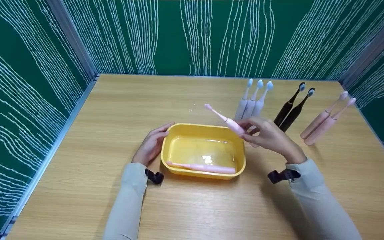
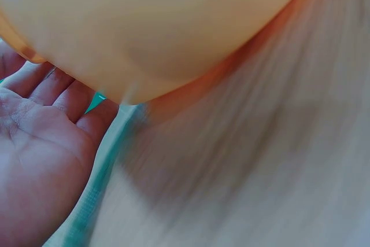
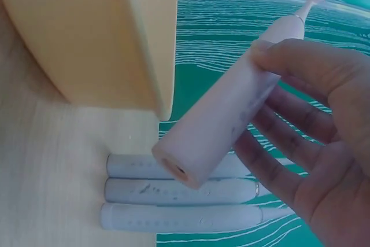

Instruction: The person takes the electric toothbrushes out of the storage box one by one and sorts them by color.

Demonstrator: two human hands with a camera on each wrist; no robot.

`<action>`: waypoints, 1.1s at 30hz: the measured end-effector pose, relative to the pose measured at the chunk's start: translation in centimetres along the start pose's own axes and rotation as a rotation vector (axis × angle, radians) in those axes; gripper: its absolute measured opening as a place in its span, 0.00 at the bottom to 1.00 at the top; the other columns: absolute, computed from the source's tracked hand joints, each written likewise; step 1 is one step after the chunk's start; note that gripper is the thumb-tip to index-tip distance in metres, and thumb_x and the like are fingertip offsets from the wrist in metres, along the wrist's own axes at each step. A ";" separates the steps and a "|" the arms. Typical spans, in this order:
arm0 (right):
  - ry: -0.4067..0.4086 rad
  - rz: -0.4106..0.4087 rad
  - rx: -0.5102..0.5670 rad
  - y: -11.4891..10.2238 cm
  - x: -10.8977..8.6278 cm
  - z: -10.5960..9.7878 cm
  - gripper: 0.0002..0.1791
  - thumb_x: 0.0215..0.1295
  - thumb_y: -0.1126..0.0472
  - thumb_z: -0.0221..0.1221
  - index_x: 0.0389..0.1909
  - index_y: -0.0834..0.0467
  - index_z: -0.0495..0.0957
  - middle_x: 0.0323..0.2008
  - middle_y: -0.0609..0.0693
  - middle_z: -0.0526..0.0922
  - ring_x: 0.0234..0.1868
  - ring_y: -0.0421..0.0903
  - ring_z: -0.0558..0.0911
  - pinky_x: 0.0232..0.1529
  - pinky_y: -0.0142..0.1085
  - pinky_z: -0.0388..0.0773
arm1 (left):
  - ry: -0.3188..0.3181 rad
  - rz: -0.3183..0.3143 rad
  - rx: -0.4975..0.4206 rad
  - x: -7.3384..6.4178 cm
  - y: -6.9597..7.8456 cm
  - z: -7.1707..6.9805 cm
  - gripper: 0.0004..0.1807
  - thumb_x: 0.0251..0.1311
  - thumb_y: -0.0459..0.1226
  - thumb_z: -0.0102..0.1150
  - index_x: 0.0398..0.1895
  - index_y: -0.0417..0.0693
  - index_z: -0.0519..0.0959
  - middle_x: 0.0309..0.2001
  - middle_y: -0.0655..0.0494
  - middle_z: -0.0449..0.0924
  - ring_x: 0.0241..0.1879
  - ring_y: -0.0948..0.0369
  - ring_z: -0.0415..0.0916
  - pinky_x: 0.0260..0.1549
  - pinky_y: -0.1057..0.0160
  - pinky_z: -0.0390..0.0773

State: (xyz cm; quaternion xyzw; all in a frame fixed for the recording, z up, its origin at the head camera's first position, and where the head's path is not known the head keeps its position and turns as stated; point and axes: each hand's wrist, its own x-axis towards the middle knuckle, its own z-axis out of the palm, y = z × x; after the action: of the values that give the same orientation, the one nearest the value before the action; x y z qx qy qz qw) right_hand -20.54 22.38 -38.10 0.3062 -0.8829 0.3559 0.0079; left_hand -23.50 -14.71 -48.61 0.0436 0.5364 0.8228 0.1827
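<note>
A pink electric toothbrush [image 1: 234, 126] is pinched in my right hand [image 1: 270, 136], its brush head pointing up and left over the back right rim of a yellow plastic bin [image 1: 203, 126]. The right wrist view shows the base of its handle [image 3: 196, 137] facing the camera. Along the near wall inside the bin lies another pink electric toothbrush [image 1: 212, 168]. My left hand [image 1: 150, 145] rests against the bin's left side, fingers extended along the outer wall. In the left wrist view the palm [image 2: 46, 137] shows, with fingers partly hidden by the bin.
Three white electric toothbrushes [image 1: 258, 107] stand side by side behind my right hand. Right of them are two black ones [image 1: 293, 115], then two pink ones [image 1: 323, 128]. Green panels with white lines [image 1: 172, 36] border the wooden table [image 1: 78, 160] at back and sides.
</note>
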 end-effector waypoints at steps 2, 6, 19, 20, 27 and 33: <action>0.017 0.012 0.004 0.3 -0.4 0.0 0.18 0.57 0.67 0.66 0.50 0.60 0.79 0.44 0.53 0.85 0.41 0.46 0.83 0.42 0.42 0.85 | 0.004 -0.003 0.001 0.0 0.0 0.0 0.27 0.68 0.29 0.40 0.71 0.35 0.58 0.74 0.47 0.55 0.73 0.54 0.54 0.71 0.59 0.59; 0.057 0.041 0.009 0.9 -1.2 0.0 0.18 0.58 0.65 0.66 0.50 0.60 0.79 0.44 0.53 0.85 0.42 0.49 0.84 0.43 0.47 0.85 | 0.013 -0.006 -0.001 0.0 0.0 0.1 0.27 0.68 0.29 0.40 0.71 0.36 0.59 0.73 0.47 0.57 0.72 0.54 0.57 0.70 0.59 0.61; 0.273 0.031 0.001 2.3 -3.2 0.1 0.18 0.56 0.66 0.67 0.49 0.61 0.80 0.42 0.53 0.85 0.42 0.34 0.79 0.42 0.34 0.85 | 0.021 -0.007 -0.002 -0.2 0.2 0.3 0.27 0.68 0.29 0.41 0.71 0.36 0.60 0.73 0.46 0.58 0.71 0.53 0.58 0.70 0.58 0.61; 0.291 0.032 0.009 2.4 -3.4 0.1 0.18 0.55 0.66 0.67 0.49 0.61 0.80 0.42 0.53 0.85 0.42 0.32 0.79 0.42 0.30 0.84 | 0.017 -0.012 -0.002 -0.2 0.1 0.2 0.27 0.68 0.29 0.40 0.71 0.36 0.59 0.73 0.46 0.57 0.71 0.53 0.59 0.70 0.58 0.61; 0.395 0.033 0.055 3.1 -4.2 0.1 0.18 0.53 0.72 0.67 0.47 0.66 0.80 0.41 0.58 0.84 0.41 0.29 0.78 0.41 0.19 0.79 | -0.005 -0.017 0.005 0.0 0.0 0.1 0.27 0.68 0.29 0.38 0.71 0.35 0.58 0.73 0.42 0.57 0.68 0.54 0.62 0.71 0.56 0.60; 0.493 0.064 0.072 3.5 -5.0 0.0 0.20 0.52 0.74 0.66 0.49 0.66 0.79 0.42 0.54 0.82 0.42 0.30 0.78 0.42 0.19 0.78 | 0.003 -0.004 -0.004 0.0 0.1 0.2 0.27 0.68 0.28 0.38 0.71 0.34 0.57 0.73 0.43 0.56 0.71 0.51 0.56 0.71 0.57 0.59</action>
State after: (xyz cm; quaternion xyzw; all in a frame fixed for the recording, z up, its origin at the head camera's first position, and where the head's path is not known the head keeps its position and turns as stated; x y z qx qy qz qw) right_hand -18.40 27.01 -41.47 0.1822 -0.8501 0.4513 0.2009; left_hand -23.47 -14.58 -48.45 0.0408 0.5349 0.8237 0.1836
